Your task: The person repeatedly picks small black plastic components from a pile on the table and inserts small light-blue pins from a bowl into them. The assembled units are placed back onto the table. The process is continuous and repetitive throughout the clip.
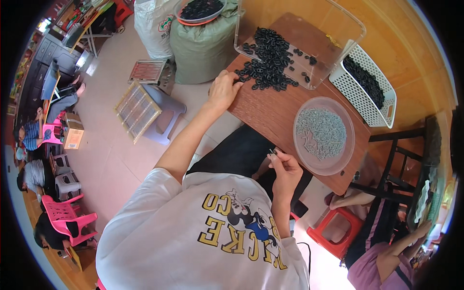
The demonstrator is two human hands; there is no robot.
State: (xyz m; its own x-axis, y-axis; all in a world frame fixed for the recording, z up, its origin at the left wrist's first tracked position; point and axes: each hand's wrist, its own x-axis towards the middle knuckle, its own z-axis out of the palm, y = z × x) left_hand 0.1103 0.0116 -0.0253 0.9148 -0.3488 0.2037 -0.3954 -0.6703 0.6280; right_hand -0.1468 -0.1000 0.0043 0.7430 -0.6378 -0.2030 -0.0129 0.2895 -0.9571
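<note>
While pinched, small part (273, 152) sits between right-hand fingers (279, 158).

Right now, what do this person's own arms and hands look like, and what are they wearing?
Both forearms are bare, and the left hand and right hand wear no gloves, rings or watch that show. Short white T-shirt sleeves end above the elbows; the shirt has yellow lettering and a cartoon print.

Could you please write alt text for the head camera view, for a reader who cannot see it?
Seen from above, a person at a wooden table reaches their left hand into a pile of small black rings spilling from a clear tub, while their right hand pinches a tiny part. A clear bowl of grey metal pieces sits nearby.
</note>
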